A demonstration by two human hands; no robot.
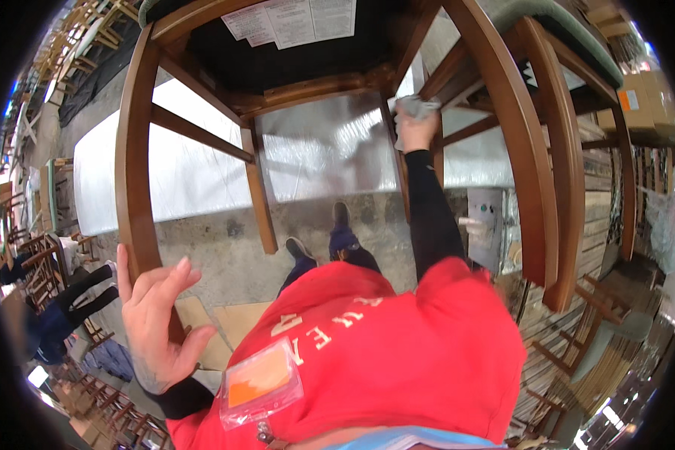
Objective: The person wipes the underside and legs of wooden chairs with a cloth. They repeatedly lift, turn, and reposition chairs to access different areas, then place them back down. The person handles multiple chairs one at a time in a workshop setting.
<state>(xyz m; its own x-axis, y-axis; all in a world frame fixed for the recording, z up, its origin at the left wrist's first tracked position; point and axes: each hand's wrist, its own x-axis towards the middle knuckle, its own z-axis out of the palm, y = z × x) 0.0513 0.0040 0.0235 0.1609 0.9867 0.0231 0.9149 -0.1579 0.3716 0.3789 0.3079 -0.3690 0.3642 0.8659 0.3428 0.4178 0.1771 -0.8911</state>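
1. Closest to me is my own red shirt (pixel 397 352), with an orange badge in a clear sleeve (pixel 261 384) clipped at the chest.
2. My left hand (pixel 157 319) is low on the left, fingers spread and mostly open. The palm and thumb rest against the lower end of the wooden chair's left leg (pixel 133 172); it steadies the leg but does not wrap around it.
3. Below, between the chair legs, I see my dark shoes (pixel 319 236) on the grey concrete floor (pixel 225 247).
4. My right arm, in a black sleeve (pixel 426 217), reaches up and away from me to the underside of the chair.
5. My right hand (pixel 416 127) is closed around a light grey cloth (pixel 415 109), pressed against the chair frame where a cross rail (pixel 465 131) meets the seat frame.
6. The wooden chair (pixel 536 150) itself is tipped up over me, seat underside facing the camera; a white paper label (pixel 292 21) sits on the black seat bottom.
7. Beyond the chair lies a long surface under white plastic sheeting (pixel 180 169).
8. Far left, another person in dark clothes (pixel 67 296) stands among stacked chair frames (pixel 37 259); far right, cardboard boxes (pixel 641 105) sit on shelving.
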